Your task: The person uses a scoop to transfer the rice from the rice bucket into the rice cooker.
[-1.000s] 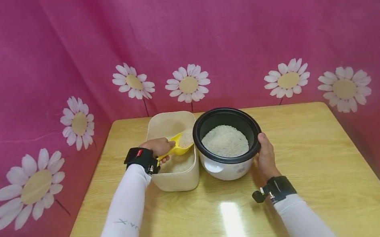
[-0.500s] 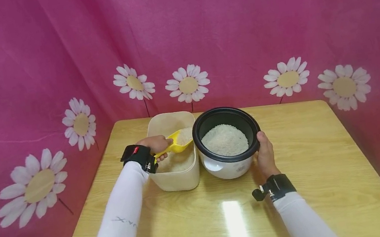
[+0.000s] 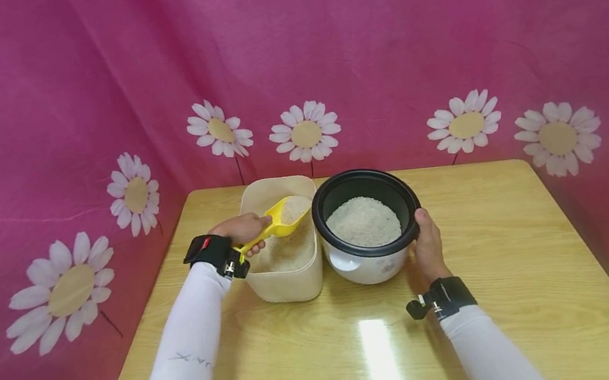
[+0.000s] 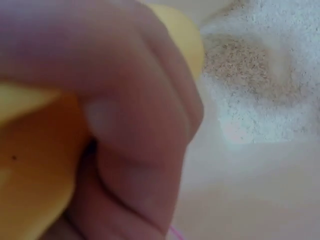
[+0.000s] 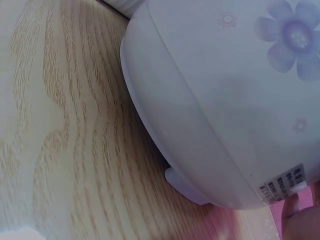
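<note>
My left hand (image 3: 242, 228) grips the handle of a yellow scoop (image 3: 282, 228) over a cream bin (image 3: 289, 288). White rice fills the scoop's bowl, whose tip is near the bin's right rim. More rice (image 4: 250, 65) lies inside the bin below, as the left wrist view shows. Right beside the bin stands a white rice cooker (image 3: 367, 271) with a black inner pot (image 3: 392, 190), which holds a mound of rice (image 3: 363, 222). My right hand (image 3: 428, 244) holds the cooker's right side, thumb by the black rim; its other fingers are mostly hidden.
Both containers stand on a light wooden table (image 3: 499, 240) near its back edge. A pink curtain (image 3: 366, 45) with large daisies closes off the back and sides. The cooker's printed flower and label (image 5: 282, 185) face the right wrist camera.
My left hand has drawn the filled scoop slightly left and up over the bin, its tip a little farther from the cooker. The right hand keeps its place on the cooker.
</note>
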### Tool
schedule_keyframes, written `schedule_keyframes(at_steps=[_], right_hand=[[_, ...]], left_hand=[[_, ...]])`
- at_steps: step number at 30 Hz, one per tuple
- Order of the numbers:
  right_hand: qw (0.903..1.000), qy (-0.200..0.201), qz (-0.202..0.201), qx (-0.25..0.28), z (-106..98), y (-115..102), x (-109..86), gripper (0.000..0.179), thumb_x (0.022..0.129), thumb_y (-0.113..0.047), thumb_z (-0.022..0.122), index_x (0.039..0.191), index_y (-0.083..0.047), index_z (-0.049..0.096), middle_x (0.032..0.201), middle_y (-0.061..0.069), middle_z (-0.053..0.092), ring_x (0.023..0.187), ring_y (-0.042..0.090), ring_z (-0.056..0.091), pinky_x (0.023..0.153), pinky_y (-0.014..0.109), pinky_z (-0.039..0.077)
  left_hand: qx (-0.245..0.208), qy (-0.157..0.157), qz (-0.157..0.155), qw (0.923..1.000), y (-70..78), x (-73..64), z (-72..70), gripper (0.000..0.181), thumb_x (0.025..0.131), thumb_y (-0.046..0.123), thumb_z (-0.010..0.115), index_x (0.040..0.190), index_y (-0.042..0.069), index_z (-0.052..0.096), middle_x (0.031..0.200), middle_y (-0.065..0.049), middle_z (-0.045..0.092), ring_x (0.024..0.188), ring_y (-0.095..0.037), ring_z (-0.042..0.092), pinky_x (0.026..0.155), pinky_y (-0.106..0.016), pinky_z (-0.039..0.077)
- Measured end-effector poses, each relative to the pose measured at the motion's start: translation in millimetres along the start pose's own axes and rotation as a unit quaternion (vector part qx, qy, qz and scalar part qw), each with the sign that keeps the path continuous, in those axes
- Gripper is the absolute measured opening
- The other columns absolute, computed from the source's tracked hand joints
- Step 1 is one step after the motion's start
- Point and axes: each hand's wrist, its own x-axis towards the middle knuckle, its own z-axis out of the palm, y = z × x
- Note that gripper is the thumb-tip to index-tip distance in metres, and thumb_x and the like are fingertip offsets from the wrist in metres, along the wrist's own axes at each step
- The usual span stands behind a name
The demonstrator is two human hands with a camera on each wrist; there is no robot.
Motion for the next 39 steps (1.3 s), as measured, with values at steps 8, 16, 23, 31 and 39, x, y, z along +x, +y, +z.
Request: schedule_keyframes(at_steps=[8,16,23,31,39], right_hand=[[0.9978,-0.005,0.035,0.056,-1,1,-1.4,0.057,0.106,-0.060,0.031,0.148,-0.031,0.056,0.155,-0.006,0.052,0.145,0.007,0.040,0.130,0.046,0.010],[0.9977,0.002,0.041,0.054,0,-1,-2.9,0.057,0.104,-0.062,0.033,0.146,-0.032,0.058,0.154,-0.007,0.053,0.145,0.007,0.041,0.130,0.047,0.010],[0.9969,0.007,0.041,0.067,0,-1,-1.8,0.058,0.104,-0.061,0.035,0.145,-0.028,0.060,0.151,-0.005,0.056,0.142,0.009,0.045,0.128,0.046,0.013],[0.9980,0.007,0.036,0.052,1,-1,-1.1,0.059,0.104,-0.061,0.033,0.144,-0.029,0.060,0.151,-0.005,0.056,0.140,0.009,0.045,0.128,0.046,0.013],[0.9999,0.002,0.013,0.005,0,0,-0.5,0.060,0.105,-0.061,0.027,0.146,-0.031,0.058,0.154,-0.005,0.054,0.145,0.011,0.045,0.129,0.049,0.014]], left_hand=[[-0.017,0.010,0.031,0.9993,-4.8,-4.0,-3.8,0.040,0.113,0.037,0.031,0.117,0.000,0.047,0.071,0.003,0.050,0.053,-0.006,0.045,0.053,-0.019,0.043],[-0.014,0.007,0.046,0.9988,-8.7,-9.1,-10.8,0.041,0.114,0.038,0.029,0.110,0.001,0.047,0.069,0.004,0.049,0.053,-0.006,0.046,0.053,-0.020,0.042],[-0.019,0.010,0.065,0.9977,-7.8,-14.2,-15.9,0.041,0.113,0.038,0.030,0.105,0.002,0.049,0.069,0.004,0.049,0.053,-0.008,0.046,0.053,-0.021,0.042],[-0.006,0.021,0.089,0.9958,5.6,-27.2,-15.5,0.041,0.113,0.042,0.033,0.110,0.004,0.050,0.072,0.004,0.051,0.054,-0.010,0.048,0.053,-0.022,0.044],[0.029,0.038,0.115,0.9922,27.8,-42.5,-4.5,0.044,0.111,0.046,0.036,0.117,0.007,0.053,0.075,0.001,0.052,0.057,-0.014,0.049,0.052,-0.025,0.042]])
